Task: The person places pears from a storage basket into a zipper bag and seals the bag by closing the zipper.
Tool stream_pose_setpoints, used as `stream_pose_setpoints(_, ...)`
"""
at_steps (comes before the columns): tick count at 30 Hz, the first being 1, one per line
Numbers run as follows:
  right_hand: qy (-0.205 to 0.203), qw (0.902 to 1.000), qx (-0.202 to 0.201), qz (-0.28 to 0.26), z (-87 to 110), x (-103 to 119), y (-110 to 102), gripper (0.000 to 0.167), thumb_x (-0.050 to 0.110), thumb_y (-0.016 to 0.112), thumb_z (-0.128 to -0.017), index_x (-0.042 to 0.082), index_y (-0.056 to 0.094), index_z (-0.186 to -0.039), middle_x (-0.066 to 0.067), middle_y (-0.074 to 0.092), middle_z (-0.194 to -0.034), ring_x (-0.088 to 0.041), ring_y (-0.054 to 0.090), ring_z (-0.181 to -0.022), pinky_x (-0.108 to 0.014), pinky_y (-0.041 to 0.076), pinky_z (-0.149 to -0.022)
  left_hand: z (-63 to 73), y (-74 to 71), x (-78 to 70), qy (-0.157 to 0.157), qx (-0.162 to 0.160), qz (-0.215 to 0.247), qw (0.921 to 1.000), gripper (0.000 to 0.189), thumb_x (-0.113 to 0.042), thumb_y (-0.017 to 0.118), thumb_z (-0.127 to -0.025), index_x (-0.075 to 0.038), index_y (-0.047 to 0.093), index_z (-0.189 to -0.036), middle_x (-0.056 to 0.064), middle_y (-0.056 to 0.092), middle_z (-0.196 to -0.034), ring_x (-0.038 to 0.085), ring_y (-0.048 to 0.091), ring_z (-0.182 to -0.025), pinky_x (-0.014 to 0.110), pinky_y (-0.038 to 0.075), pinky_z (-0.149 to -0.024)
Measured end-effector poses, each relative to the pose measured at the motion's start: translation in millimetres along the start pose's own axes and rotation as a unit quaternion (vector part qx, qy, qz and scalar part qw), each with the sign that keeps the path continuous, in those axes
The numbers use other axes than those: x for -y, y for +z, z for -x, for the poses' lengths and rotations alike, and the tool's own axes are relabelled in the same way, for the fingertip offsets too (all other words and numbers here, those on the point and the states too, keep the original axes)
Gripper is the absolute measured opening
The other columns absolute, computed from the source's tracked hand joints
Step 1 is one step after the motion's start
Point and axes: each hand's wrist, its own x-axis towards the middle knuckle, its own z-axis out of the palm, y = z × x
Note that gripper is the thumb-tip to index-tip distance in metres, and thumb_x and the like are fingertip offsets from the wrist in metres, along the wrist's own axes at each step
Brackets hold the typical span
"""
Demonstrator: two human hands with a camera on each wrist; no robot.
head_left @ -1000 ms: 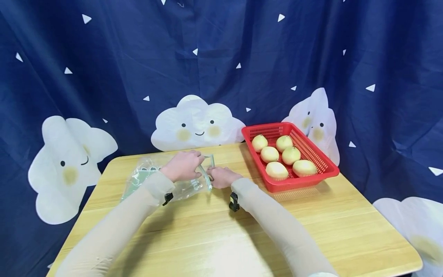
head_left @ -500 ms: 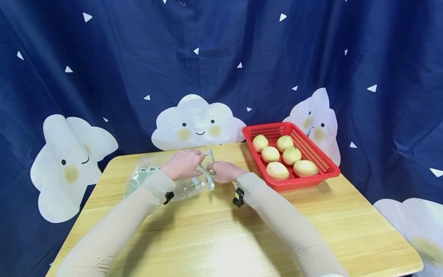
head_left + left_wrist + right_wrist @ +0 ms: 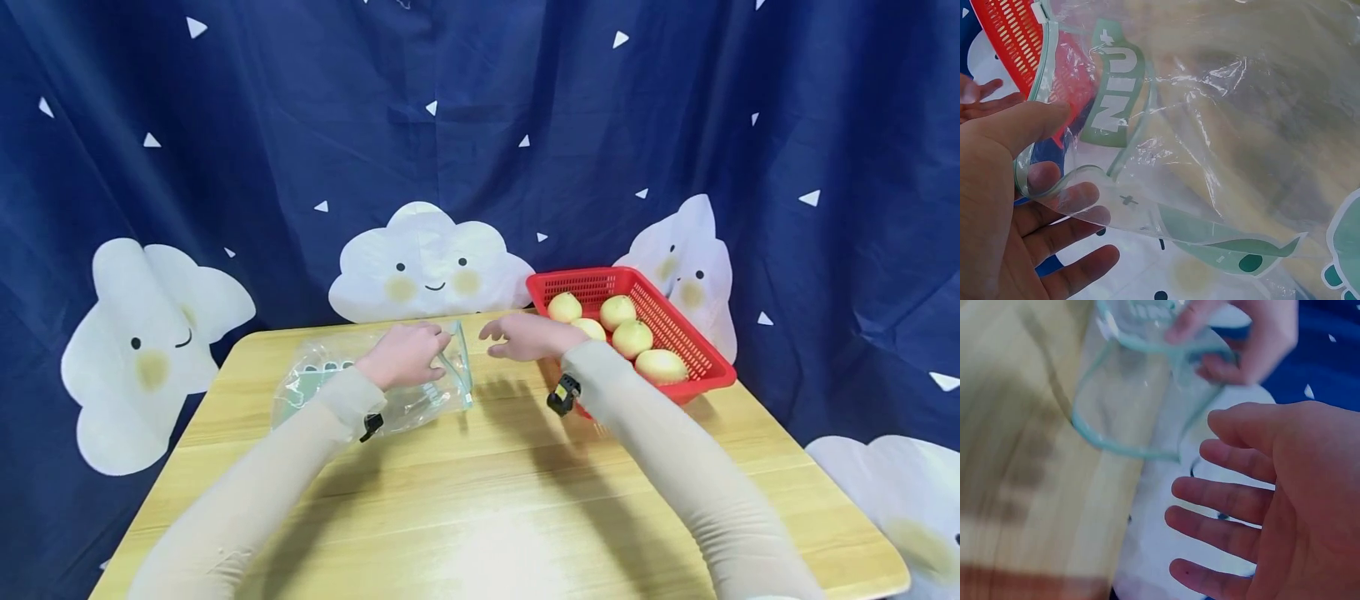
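Observation:
A clear zip bag [image 3: 412, 406] with a pale green zip edge and green print lies on the left part of the table. My left hand [image 3: 405, 356] holds its mouth edge between thumb and fingers. The left wrist view shows the thumb over the bag [image 3: 1210, 144] and the fingers at its underside. The mouth gapes as a loop in the right wrist view. My right hand [image 3: 532, 336] is empty, fingers spread, in the air between the bag and a red basket [image 3: 705, 385]. It covers part of the basket's near left side.
Several pale yellow pears [image 3: 632, 338] lie in the red basket at the back right of the wooden table [image 3: 480, 475]. A dark blue curtain [image 3: 480, 100] with cloud prints hangs right behind the table's far edge.
My right hand has let go of the bag's mouth edge and moved right and up, over the basket's left side. My left hand stays at the bag, whose mouth edge now stands more upright.

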Motion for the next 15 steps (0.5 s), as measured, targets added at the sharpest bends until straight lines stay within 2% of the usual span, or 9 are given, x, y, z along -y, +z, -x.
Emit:
stream_pose_setpoints(6, 0.030, 0.9989, -0.014, -0.032, 16.6, -26, -20, 0.041, 0.025, 0.058, -0.100, 0.009, 0.060, -0.138, -0.013, 0.067, -0.130, -0.025, 0.065, -0.115, -0.042, 0.052, -0.101, 1.9, -1.8, -1.3, 0.006, -0.005, -0.001, 1.0000, 0.038, -0.041, 0.071, -0.088, -0.011, 0.064, -0.110, 0.003, 0.065, -0.101, 0.020, 0.064, -0.092, 0.043, 0.057, -0.074)
stream_pose_setpoints(11, 0.037, 0.9985, -0.029, -0.028, 23.4, -51, -25, 0.039, 0.022, 0.058, -0.099, 0.006, 0.064, -0.134, -0.012, 0.067, -0.132, -0.025, 0.064, -0.115, -0.045, 0.049, -0.104, 3.9, -3.0, -1.7, 0.005, -0.005, -0.005, 1.0000, 0.036, -0.042, 0.070, -0.089, -0.012, 0.063, -0.108, 0.003, 0.065, -0.101, 0.020, 0.063, -0.092, 0.041, 0.057, -0.072)
stream_pose_setpoints(15, 0.052, 0.9976, -0.031, -0.033, 29.8, -70, -27, 0.034, 0.021, 0.060, -0.098, 0.006, 0.068, -0.128, -0.011, 0.070, -0.124, -0.026, 0.065, -0.113, -0.046, 0.049, -0.105, 4.1, -2.8, -2.6, 0.006, -0.001, -0.006, 1.0000, 0.036, -0.042, 0.069, -0.090, -0.013, 0.062, -0.109, 0.003, 0.065, -0.102, 0.019, 0.063, -0.092, 0.040, 0.057, -0.070)
